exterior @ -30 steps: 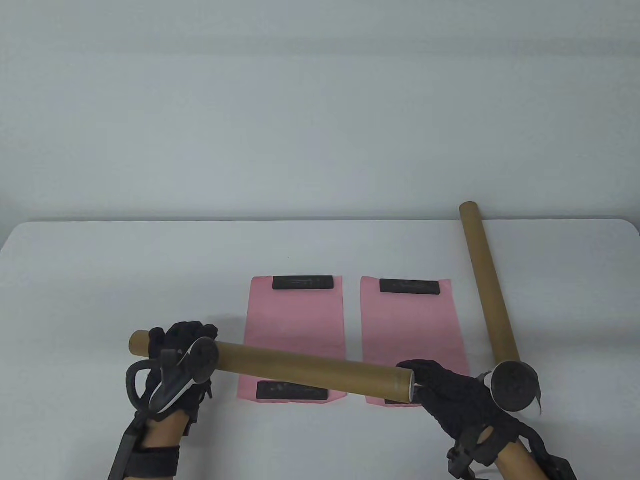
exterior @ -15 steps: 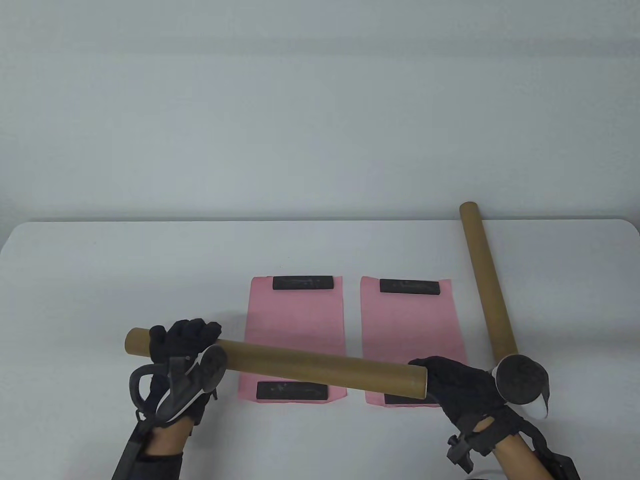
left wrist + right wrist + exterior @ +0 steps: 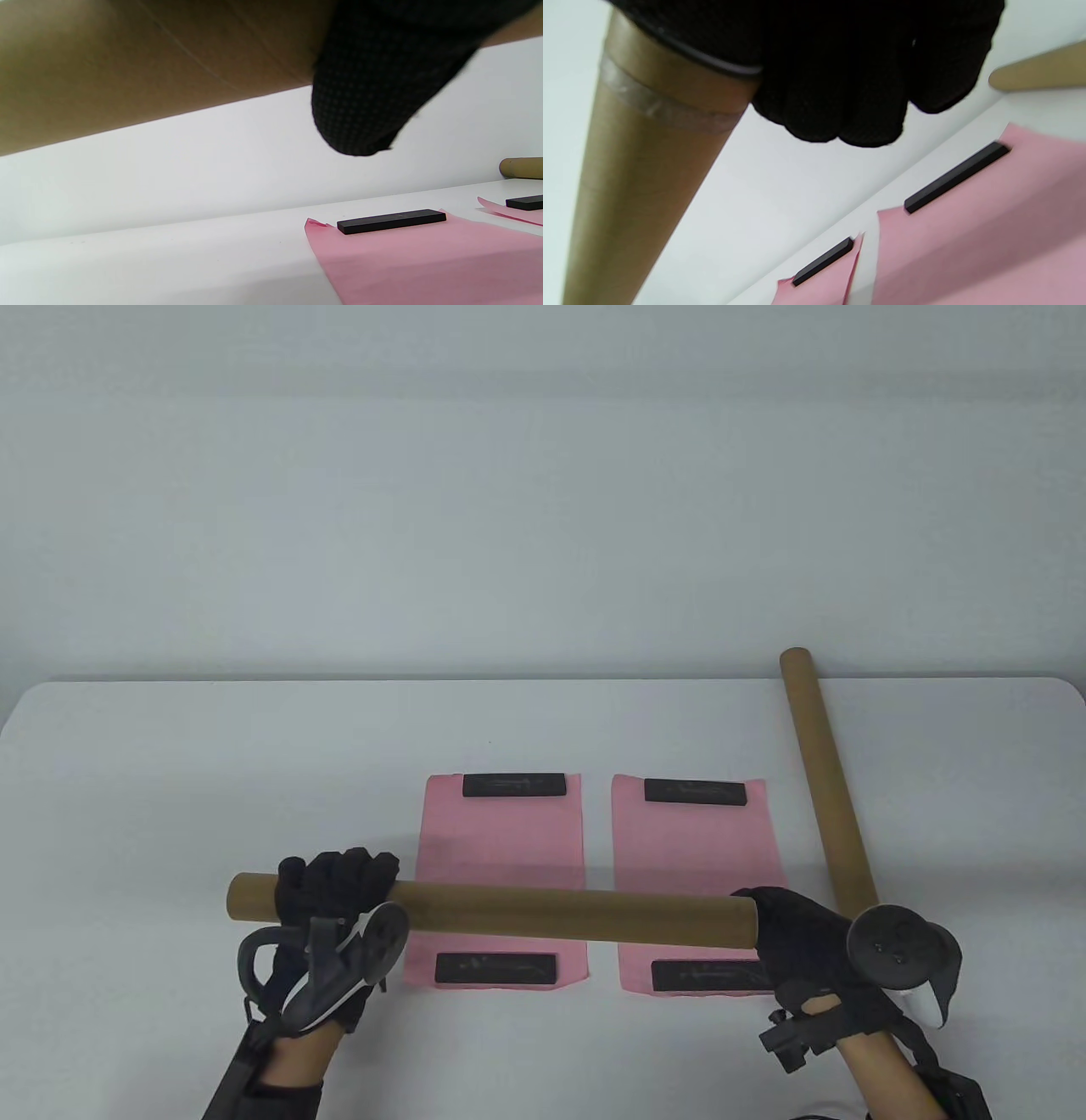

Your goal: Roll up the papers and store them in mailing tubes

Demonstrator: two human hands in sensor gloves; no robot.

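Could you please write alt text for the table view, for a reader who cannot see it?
Two gloved hands hold a brown mailing tube level above the table: the left hand grips near one end, the right hand the other. Beneath it lie two pink papers, each pinned by black bars; a second tube lies at the right.

— What sort of place is this?

— A staged recording bench, more lab or studio than home. The white table [image 3: 170,780] stands against a plain pale wall [image 3: 543,475].

— What else points that way?

— Both hands wear black sensor gloves with trackers: left hand [image 3: 335,899], right hand [image 3: 802,937]. The pink sheets [image 3: 501,857] lie squared side by side, pinned flat by black bars [image 3: 514,785], with cardboard tubes [image 3: 827,780] laid out beside them.
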